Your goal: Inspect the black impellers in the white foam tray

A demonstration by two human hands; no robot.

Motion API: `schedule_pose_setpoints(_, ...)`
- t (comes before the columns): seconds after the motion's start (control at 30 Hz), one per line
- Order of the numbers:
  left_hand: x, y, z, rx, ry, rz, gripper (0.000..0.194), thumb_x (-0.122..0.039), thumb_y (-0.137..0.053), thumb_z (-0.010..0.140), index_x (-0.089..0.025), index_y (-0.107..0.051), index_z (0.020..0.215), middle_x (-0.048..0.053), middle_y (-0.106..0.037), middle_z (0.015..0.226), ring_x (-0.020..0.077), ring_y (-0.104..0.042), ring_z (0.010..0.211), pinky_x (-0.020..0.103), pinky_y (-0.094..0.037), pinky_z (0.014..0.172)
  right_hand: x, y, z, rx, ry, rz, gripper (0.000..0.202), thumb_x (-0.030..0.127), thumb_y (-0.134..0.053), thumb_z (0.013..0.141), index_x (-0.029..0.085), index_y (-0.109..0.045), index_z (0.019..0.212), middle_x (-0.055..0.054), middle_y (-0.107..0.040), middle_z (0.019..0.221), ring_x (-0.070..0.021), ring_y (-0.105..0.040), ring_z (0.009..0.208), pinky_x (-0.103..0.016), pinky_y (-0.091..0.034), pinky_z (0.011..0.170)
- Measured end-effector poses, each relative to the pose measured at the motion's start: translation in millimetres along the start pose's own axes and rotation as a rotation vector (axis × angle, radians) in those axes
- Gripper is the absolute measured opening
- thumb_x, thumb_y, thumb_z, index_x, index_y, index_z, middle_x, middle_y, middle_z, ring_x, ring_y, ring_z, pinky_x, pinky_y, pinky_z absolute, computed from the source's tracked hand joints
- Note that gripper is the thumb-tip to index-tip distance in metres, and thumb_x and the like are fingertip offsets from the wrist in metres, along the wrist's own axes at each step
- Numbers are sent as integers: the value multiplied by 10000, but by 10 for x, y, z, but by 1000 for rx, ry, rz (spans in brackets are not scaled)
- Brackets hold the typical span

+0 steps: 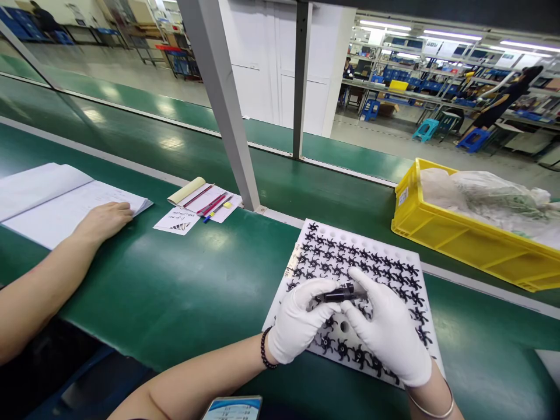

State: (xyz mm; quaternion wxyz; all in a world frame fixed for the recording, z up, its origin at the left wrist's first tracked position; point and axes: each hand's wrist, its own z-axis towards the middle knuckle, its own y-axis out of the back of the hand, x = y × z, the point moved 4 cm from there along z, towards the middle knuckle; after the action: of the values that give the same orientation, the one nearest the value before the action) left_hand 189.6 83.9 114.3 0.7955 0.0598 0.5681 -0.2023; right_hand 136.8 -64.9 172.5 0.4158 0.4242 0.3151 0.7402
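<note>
- Left hand (pixel 301 321), white glove, lower centre of frame: fingers pinch one end of a slim black tool (pixel 336 295).
- Right hand (pixel 387 335), also gloved, just right of it: fingertips pinch the other end of the tool, so both hands hold it level.
- Tool sits right above the white tray (pixel 394 256), centre-right of frame; tray lies flat on the green bench (pixel 196 286).
- Tray holes hold small black star-shaped parts (pixel 332 259) in rows; a few holes by the hands show bare.
- Yellow bin (pixel 459 236) w/ a plastic bag in it, right edge, well apart from tray.
- Another person's bare hand (pixel 105 220), left of frame, rests flat on an open notebook (pixel 48 204).
- Pens (pixel 212 204) on a pad, upper centre-left, near the grey post (pixel 223 105).
</note>
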Motion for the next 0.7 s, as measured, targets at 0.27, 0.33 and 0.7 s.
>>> schedule_pose_setpoints(0.27, 74, -68, 33, 40, 236, -354, 426, -214, -767, 768, -166, -632, 1170, 94, -660, 1093, 216, -627, 1043, 357, -543, 963, 37, 5, 75, 162, -2, 121, 353, 475, -465, 1020, 264, -531, 1294, -61, -635, 1126, -240, -613, 970, -378, -508, 841)
schedule_pose_setpoints(0.33, 71, -77, 45, 37, 280, -383, 445, -191, -775, 747, -168, -627, 1166, 86, -660, 1084, 212, -628, 1031, 341, -553, 936, 41, 7, 85, 191, -18, 125, 352, 492, -468, 1016, 289, -526, 1299, -43, -638, 1128, -234, -616, 969, -363, -503, 833)
schedule_pose_setpoints(0.7, -50, -33, 103, 28, 299, -309, 270, -216, -707, 784, -164, -676, 1047, 42, -660, 932, 161, -635, 916, 282, -553, 882, 91, -66, -5, 142, 151, -32, 294, 321, -480, 1004, 180, -535, 1256, -67, -645, 954, -228, -593, 827, -356, -423, 758)
